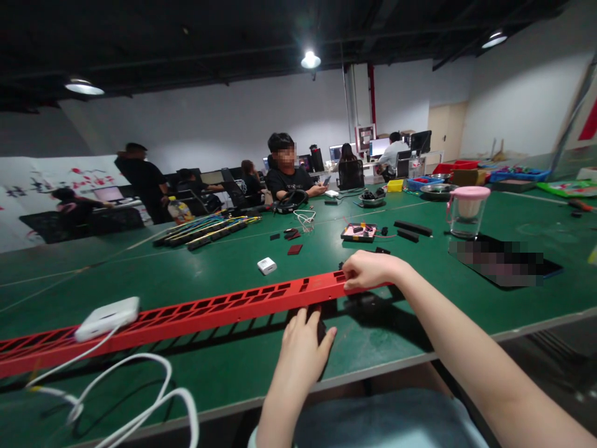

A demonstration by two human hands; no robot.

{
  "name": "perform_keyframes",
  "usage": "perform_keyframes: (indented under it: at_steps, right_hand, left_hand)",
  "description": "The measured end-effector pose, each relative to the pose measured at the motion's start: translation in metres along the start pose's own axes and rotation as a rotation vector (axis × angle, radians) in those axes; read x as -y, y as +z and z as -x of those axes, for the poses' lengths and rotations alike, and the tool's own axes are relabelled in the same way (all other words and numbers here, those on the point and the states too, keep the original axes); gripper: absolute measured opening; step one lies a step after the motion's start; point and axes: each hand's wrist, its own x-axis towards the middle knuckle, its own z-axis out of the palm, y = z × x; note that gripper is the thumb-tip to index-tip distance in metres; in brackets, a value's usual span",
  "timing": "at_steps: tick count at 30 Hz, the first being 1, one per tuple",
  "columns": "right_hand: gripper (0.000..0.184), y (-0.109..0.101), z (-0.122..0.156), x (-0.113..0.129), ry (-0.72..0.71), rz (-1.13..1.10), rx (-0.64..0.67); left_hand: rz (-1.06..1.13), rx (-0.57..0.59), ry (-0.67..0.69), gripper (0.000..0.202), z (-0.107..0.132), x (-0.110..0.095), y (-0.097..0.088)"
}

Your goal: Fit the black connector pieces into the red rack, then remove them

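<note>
A long red slotted strip [196, 314] lies across the green table [224, 264], running from the far left edge up to the middle. My right hand [370, 270] is closed on the strip's right end. My left hand [303, 345] rests on the table just below the strip, fingers curled over a small black part [321, 328] that is mostly hidden. A white box [108, 317] sits on the strip at the left, with a white cable [140, 398] looping toward the table's front edge.
A small white block [267, 266], black and red pieces [295, 249], a tray of parts [358, 231], long black rails [205, 231], and a pink-lidded clear jar [467, 211] lie beyond. A dark tablet [504, 261] lies at the right. Several people sit or stand at the far side.
</note>
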Motion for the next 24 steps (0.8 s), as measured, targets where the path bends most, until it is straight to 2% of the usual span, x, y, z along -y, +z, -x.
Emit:
perform_keyframes:
  at_steps: [4, 7, 11, 17, 24]
  right_hand:
    - [0.033, 0.0, 0.0, 0.0, 0.006, 0.002, 0.025]
    - [0.033, 0.001, -0.001, 0.001, 0.013, 0.008, 0.039]
    - [0.033, 0.002, -0.003, 0.002, 0.034, 0.026, 0.064]
    - [0.031, -0.001, -0.005, 0.004, -0.006, 0.034, 0.109]
    - [0.033, 0.004, -0.01, 0.009, -0.078, 0.124, 0.199]
  left_hand:
    - [0.034, -0.093, 0.013, 0.037, 0.01, 0.005, -0.003]
    - [0.081, -0.114, 0.001, 0.026, 0.019, 0.007, -0.006]
    - [0.138, -0.15, 0.0, 0.03, 0.026, 0.01, -0.008]
    - [0.226, -0.256, 0.076, 0.024, 0.026, 0.002, -0.012]
    - [0.237, -0.315, 0.105, 0.02, 0.022, -0.002, -0.016]
